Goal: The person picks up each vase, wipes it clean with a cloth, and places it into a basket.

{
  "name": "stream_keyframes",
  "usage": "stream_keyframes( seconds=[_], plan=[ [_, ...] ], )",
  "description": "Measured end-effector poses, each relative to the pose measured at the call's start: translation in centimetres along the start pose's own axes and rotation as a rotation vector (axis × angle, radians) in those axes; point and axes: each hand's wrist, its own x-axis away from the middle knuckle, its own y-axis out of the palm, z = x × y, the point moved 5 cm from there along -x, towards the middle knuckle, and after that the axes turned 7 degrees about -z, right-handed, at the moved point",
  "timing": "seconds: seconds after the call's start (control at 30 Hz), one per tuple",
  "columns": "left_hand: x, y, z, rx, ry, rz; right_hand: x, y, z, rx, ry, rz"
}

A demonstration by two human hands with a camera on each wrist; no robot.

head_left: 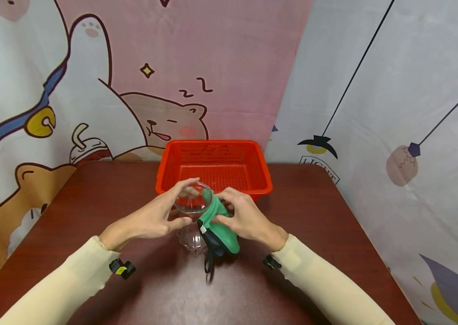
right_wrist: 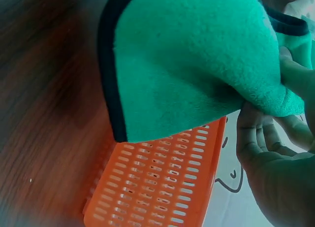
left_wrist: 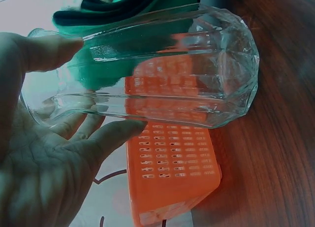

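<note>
A clear glass vase (head_left: 193, 239), ribbed and wider at its faceted base, stands upright over the table, though whether it touches the surface I cannot tell. My left hand (head_left: 151, 221) grips it near the rim, thumb on one side and fingers on the other, as the left wrist view of the vase (left_wrist: 162, 96) also shows. At its right side hangs a green towel (head_left: 226, 232) with dark edging and a small loop. My right hand (head_left: 249, 216) pinches this towel between thumb and fingers, close to the vase's mouth. In the right wrist view, the towel (right_wrist: 182, 64) drapes down in folds.
Behind both hands, a red plastic basket (head_left: 214, 143) with slotted walls sits on the dark brown wooden table (head_left: 314, 216). A cartoon-printed cloth (head_left: 245, 67) hangs along the table's back and sides.
</note>
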Motion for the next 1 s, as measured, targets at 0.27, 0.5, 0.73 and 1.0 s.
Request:
stream_keyframes(
  seconds=[0.27, 0.5, 0.73, 1.0],
  plan=[
    [0.0, 0.2, 0.0, 0.009, -0.025, -0.005, 0.1, 0.8, 0.5, 0.066, 0.022, -0.082],
    [0.1, 0.1, 0.0, 0.020, -0.024, -0.006, 0.0, 1.4, 1.0, 0.161, 0.024, -0.141],
    [0.1, 0.2, -0.1, 0.017, -0.020, -0.008, 0.2, 2.0, 1.5, 0.185, 0.034, -0.205],
    [0.0, 0.0, -0.2, 0.003, -0.018, -0.003, 0.4, 2.6, 2.2, 0.197, 0.035, -0.259]
  ],
)
